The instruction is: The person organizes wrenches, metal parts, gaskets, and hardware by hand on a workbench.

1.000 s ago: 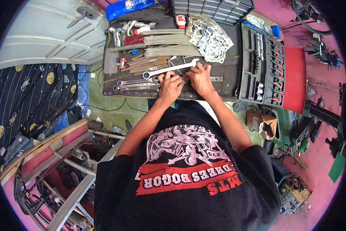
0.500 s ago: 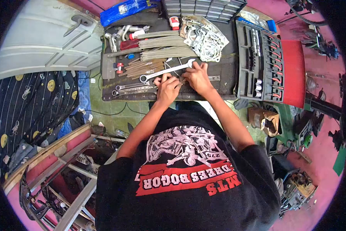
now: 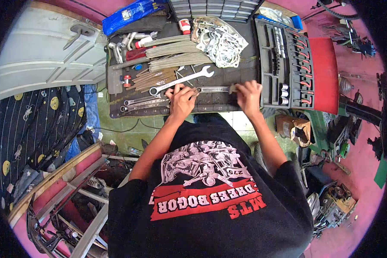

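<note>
My left hand [image 3: 181,102] is on the table near its front edge, fingers bent over the wrenches, with its fingertips at the left end of a short combination wrench [image 3: 215,89]. At that wrench's right end is my right hand [image 3: 249,95], its fingers closed round a small brownish thing [image 3: 233,89] that I cannot make out. Just beyond my left hand a large combination wrench [image 3: 182,80] lies slanted, open jaw to the right. Several smaller wrenches [image 3: 144,101] lie to the left, partly hidden under my left hand.
Bundles of thin rods [image 3: 174,49] and a pile of metal gaskets [image 3: 221,45] lie farther back. At the right stands a tool case [image 3: 268,69] with red-handled tools. Drawers [image 3: 217,9] and a blue packet [image 3: 129,16] are at the back.
My right hand has moved right, off the large wrench's jaw area, along the short wrench to its far end. My left hand stays by the wrenches. The camera view has shifted slightly.
</note>
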Motion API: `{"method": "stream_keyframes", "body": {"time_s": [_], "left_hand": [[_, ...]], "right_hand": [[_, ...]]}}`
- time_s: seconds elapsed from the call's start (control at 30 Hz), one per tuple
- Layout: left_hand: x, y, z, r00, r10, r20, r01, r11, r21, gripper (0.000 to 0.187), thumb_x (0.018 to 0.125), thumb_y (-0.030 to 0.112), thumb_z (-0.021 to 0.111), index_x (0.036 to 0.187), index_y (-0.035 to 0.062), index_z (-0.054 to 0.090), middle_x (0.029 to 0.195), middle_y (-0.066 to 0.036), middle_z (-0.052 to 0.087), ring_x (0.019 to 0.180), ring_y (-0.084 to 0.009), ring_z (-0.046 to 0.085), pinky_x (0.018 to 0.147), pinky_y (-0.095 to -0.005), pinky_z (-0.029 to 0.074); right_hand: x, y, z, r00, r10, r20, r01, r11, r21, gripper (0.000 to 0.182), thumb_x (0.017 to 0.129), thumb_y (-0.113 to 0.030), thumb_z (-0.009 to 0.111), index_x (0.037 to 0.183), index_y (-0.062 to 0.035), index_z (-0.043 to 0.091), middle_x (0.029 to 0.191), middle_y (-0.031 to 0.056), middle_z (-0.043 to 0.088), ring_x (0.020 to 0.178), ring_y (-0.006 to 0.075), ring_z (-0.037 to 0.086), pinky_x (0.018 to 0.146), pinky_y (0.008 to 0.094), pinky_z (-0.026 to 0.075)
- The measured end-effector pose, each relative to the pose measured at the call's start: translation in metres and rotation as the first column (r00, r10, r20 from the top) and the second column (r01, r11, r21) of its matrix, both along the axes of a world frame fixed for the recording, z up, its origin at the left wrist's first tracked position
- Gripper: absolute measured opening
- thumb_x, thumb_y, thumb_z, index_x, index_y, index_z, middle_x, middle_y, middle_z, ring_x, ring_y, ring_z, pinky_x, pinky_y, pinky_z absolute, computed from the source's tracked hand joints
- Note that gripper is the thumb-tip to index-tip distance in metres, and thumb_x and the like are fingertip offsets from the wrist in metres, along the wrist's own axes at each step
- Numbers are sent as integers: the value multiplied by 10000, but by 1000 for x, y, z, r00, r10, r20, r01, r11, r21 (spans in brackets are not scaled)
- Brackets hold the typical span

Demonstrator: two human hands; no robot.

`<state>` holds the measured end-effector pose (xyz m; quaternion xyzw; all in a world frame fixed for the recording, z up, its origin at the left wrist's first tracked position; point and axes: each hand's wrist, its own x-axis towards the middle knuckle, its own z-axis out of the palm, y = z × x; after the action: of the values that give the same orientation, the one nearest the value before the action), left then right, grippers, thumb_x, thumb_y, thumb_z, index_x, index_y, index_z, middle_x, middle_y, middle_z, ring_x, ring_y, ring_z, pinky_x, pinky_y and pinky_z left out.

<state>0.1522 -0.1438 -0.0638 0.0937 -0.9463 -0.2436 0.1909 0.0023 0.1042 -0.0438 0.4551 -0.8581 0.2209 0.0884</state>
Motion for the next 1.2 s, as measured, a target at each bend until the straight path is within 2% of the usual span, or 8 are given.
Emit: {"method": "stream_keyframes", "body": {"time_s": [0.07,0.27,0.37,0.5,0.87,0.93,1.03,1.2], "left_hand": [[0,1,0,1000,-3,-6,3,1000,-15,83,812,199,769,883,166,795,929,67,737,995,-168,592,920,-455,290],[-1,0,5,1000,-12,-15,12,1000,15,64,810,187,777,870,174,795,908,78,736,966,-165,596,908,-436,292],[-1,1,-1,1000,1,-18,0,999,33,65,806,182,783,869,176,795,918,81,740,969,-162,596,911,-435,295],[-2,2,1,1000,17,-25,-16,1000,13,77,797,176,792,874,176,795,927,80,743,977,-162,598,916,-436,299],[-2,-1,-4,1000,-21,-15,21,998,55,87,796,179,788,874,142,781,930,57,727,1019,-192,588,912,-451,309],[0,0,-5,1000,-13,-6,13,997,70,84,797,180,789,869,138,777,940,56,722,1023,-193,586,917,-453,308],[-1,-1,1,1000,-27,12,25,989,143,94,821,170,776,913,149,778,964,64,702,1051,-193,574,935,-458,298],[0,0,8,994,-75,84,69,996,62,147,838,152,756,981,150,791,1018,34,661,1081,-205,554,921,-472,311]], "right_hand": [[1,4,1,955,-287,78,288,958,0,315,692,-43,718,995,-121,762,851,46,571,910,279,541,850,452,370],[-14,1,9,987,-153,46,141,971,195,345,638,-63,736,970,-144,783,896,48,610,1012,280,522,892,439,393],[-21,-9,18,991,-137,4,126,921,369,171,723,-176,766,891,-142,774,902,37,638,1004,271,543,865,437,379],[-21,-11,17,953,-290,90,272,946,174,119,750,-173,774,864,-136,766,874,45,640,977,276,556,844,446,383],[-21,-2,23,926,-288,245,218,936,276,120,759,-102,733,871,-117,773,903,41,664,993,286,563,849,444,405],[-20,-5,26,920,-276,279,205,944,257,185,824,-134,719,1000,-132,777,997,67,670,1031,296,552,867,472,398],[-9,-28,32,979,-198,44,187,965,183,480,835,-174,721,1311,-176,661,1194,97,614,1148,321,510,933,532,368],[20,-71,23,980,93,178,-124,977,174,373,841,-168,727,1212,-144,703,1073,22,657,1106,257,534,903,508,366]]}}
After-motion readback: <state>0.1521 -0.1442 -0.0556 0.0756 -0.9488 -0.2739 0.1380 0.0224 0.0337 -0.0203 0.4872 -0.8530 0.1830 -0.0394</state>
